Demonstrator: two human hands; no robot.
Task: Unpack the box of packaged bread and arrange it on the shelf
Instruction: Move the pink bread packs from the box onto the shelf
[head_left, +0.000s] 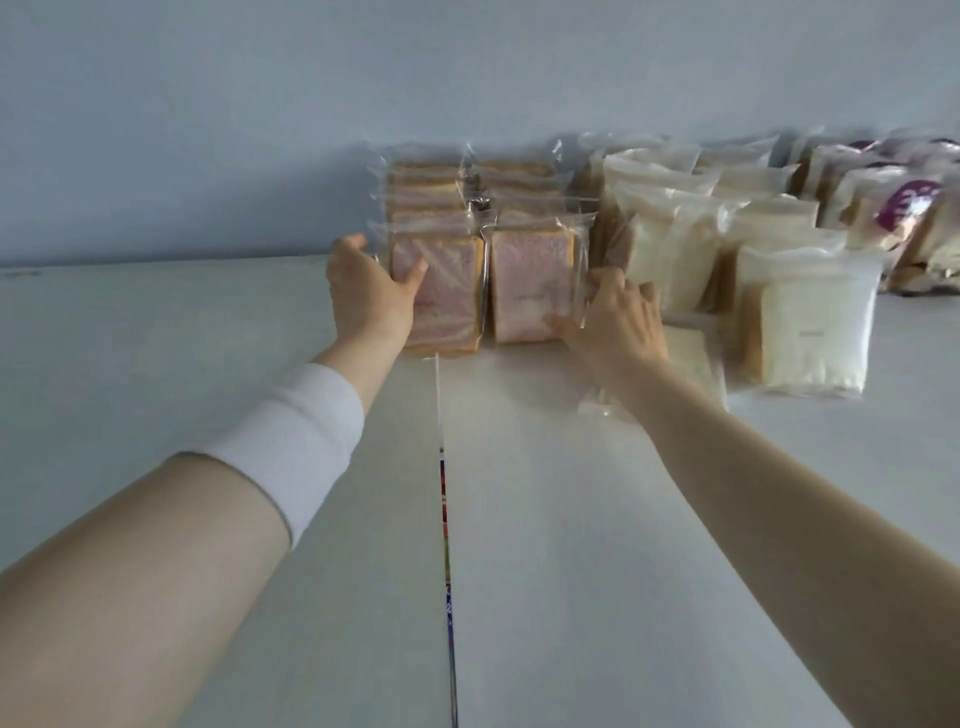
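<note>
Two rows of pink sliced-bread packs in clear wrap stand upright on the white shelf, against the back wall. My left hand grips the left edge of the front pack of the left row, thumb across its face. My right hand holds the right edge of the front pack of the right row. Both arms reach forward over the shelf. The box is out of view.
White bread packs stand in rows just right of my right hand, one lying flat beneath my wrist. Purple-labelled packs sit at the far right. A narrow seam runs down the shelf between my arms.
</note>
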